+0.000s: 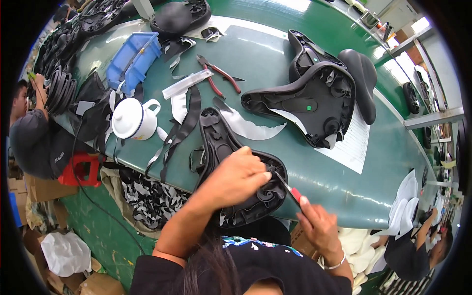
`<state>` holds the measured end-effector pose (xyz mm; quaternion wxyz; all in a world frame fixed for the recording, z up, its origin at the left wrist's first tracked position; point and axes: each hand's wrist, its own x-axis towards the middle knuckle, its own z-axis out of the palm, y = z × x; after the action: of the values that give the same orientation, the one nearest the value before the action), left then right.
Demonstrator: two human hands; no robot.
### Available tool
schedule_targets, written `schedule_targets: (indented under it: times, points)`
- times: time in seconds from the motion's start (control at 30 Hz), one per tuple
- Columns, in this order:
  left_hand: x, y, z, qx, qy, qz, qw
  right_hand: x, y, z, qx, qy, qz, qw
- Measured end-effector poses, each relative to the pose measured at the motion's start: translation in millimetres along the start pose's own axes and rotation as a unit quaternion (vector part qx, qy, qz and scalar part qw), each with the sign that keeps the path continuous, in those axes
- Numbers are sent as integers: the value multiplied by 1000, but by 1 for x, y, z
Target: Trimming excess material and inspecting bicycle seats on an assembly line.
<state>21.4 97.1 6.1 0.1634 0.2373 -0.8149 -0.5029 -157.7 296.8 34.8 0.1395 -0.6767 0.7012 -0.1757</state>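
Note:
A black bicycle saddle (216,130) lies underside up at the table's near edge, its narrow nose pointing away from me. My left hand (239,173) is closed over its wide half, thumb pressed near the gathered black cover; what lies under the fingers is hidden. In my right hand (318,222) is a red-handled knife (295,193). Its slim metal tip reaches the saddle's right rim, close to my left thumb. Beyond the saddle lies a curved white-and-black offcut (250,126).
Red-handled pliers (216,78), a clear plastic strip (187,84), a white enamel mug (135,119) and a blue bin (132,64) stand or lie far left. More saddles (314,98) rest on paper at right. A scrap bag (150,196) hangs below the edge. Co-workers (37,132) sit at both sides.

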Motion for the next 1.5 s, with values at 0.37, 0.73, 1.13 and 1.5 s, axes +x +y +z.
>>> schedule_targets:
  times: [0.37, 0.73, 1.13, 1.5]
  points:
    - [-8, -3, -19, 11, -137, 53, 989, 31, 5, 0, 35, 47, -53, 997]
    - [-11, 3, -20, -583, 174, -28, 793, -29, -30, 18, -25, 28, 70, 997]
    - [43, -10, -64, -750, 142, 198, 615, 11, -17, 40, -50, 78, 104, 990]
    - [61, -8, -12, 178, 61, 69, 980, 56, 27, 13, 23, 109, 9, 994]
